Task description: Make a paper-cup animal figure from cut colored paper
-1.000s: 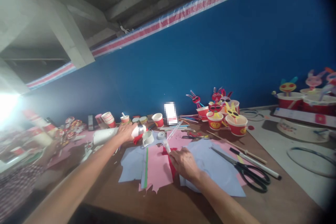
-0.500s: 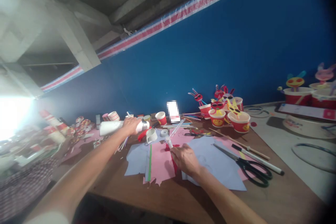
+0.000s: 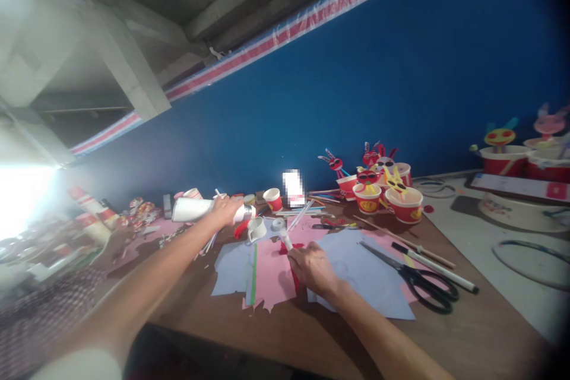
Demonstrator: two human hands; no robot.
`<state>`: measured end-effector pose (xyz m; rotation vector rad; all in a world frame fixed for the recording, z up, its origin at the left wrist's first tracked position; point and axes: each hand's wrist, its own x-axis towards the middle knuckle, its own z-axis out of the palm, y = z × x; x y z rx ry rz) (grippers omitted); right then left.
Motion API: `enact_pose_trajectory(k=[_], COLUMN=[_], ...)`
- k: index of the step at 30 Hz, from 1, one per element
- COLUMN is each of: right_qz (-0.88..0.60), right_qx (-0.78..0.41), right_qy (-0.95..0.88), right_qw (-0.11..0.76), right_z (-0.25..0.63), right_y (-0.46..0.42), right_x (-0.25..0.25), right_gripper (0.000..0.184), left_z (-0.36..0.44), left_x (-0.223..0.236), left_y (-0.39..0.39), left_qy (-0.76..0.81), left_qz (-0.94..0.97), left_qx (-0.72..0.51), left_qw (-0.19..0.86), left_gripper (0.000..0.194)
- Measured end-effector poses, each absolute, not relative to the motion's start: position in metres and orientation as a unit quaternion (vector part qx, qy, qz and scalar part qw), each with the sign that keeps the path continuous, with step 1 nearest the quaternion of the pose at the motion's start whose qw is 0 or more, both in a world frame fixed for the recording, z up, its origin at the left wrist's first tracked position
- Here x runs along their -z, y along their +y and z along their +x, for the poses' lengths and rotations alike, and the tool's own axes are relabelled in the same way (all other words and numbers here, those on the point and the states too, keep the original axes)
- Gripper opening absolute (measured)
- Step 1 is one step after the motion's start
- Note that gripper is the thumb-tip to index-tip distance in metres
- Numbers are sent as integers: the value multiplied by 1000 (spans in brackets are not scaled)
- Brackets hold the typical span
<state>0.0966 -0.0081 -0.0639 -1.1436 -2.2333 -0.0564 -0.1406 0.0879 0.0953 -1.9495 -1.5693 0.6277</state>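
My left hand (image 3: 226, 210) is wrapped round a white thermos-like bottle (image 3: 192, 210). The bottle lies almost level, its metal-ringed mouth pointing right, above and just behind a small white handled cup (image 3: 256, 229). My right hand (image 3: 312, 266) is closed on a short white cylindrical thing (image 3: 285, 240) whose kind I cannot make out. That hand rests over pink paper (image 3: 274, 276) and a red cut piece (image 3: 297, 273), partly hiding both. A small whitish ring (image 3: 278, 224), perhaps a tape roll, lies just beyond it.
Black-handled scissors (image 3: 423, 285) and a white marker (image 3: 439, 268) lie on the right, beside pale blue paper (image 3: 365, 285). Paper cups with animal figures (image 3: 403, 205) stand at the back right. A red paper cup (image 3: 272, 199) and a bright phone-like screen (image 3: 294, 189) stand at the back.
The bottle and my left hand have shifted slightly right, with the bottle's base a little higher. My right hand keeps its hold and has hardly moved. The camera view has shifted slightly.
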Motion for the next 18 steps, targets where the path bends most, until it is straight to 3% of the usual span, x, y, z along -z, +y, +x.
enact_pose_trajectory(k=[18], right_qz=[-430], right_qx=[36], right_qy=[-857], right_qw=[282], right_z=[95], right_y=[-7], right_x=[67], right_gripper=[20], left_z=[-135], left_x=[-87], left_y=[98], left_qy=[-589], left_qz=[-732], left_qx=[-236], left_qw=[248], left_gripper=[33])
